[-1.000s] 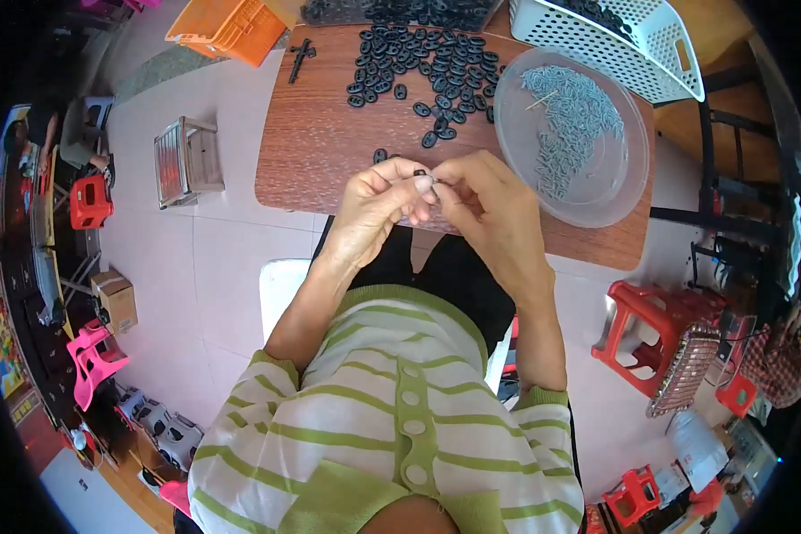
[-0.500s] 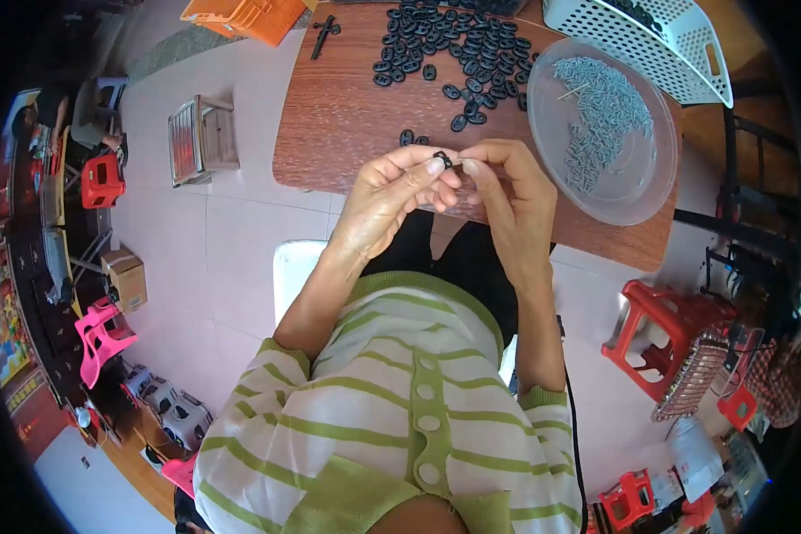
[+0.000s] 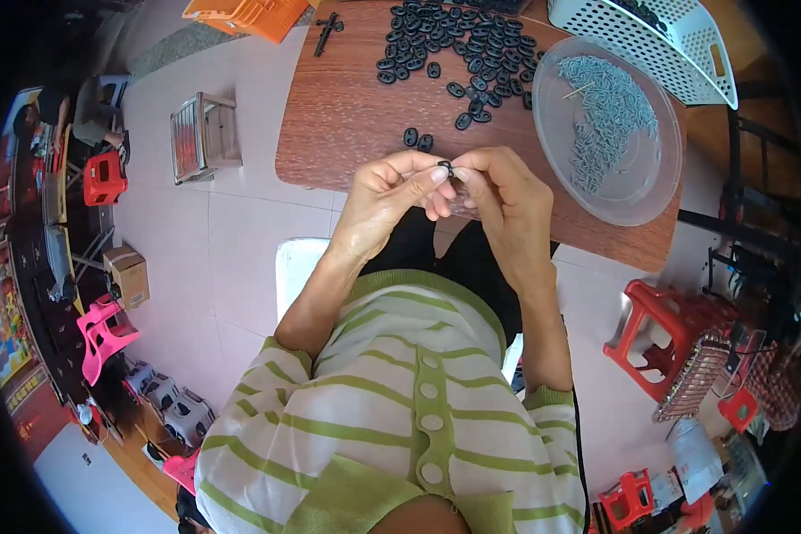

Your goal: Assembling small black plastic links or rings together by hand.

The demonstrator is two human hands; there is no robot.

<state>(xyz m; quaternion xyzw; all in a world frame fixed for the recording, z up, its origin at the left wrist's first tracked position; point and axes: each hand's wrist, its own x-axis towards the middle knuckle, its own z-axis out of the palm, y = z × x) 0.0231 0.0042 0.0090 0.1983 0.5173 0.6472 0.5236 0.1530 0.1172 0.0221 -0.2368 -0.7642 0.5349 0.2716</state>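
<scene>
Above the table's near edge, my left hand (image 3: 390,198) pinches a small black two-holed oval piece (image 3: 446,165) between thumb and index finger. My right hand (image 3: 505,198) meets it from the right, its thumb and index finger pressed together at the piece. What those right fingertips hold is too small to make out. Just beyond my hands lie two loose black oval pieces (image 3: 417,140). Farther back, a spread of the same black pieces (image 3: 458,44) covers part of the wooden table (image 3: 347,116). A clear round tub (image 3: 627,206) with many small grey screws (image 3: 601,116) stands to the right.
A white perforated basket (image 3: 685,67) with black pieces stands at the back right. A thin black part (image 3: 327,34) lies at the far left of the table. An orange crate (image 3: 249,18) and a wooden-seated stool (image 3: 203,138) are on the left; a red stool (image 3: 663,334) is on the right.
My right fingertips have come closer to the black piece, now mostly covered by fingers. My left hand keeps its pinch with little movement.
</scene>
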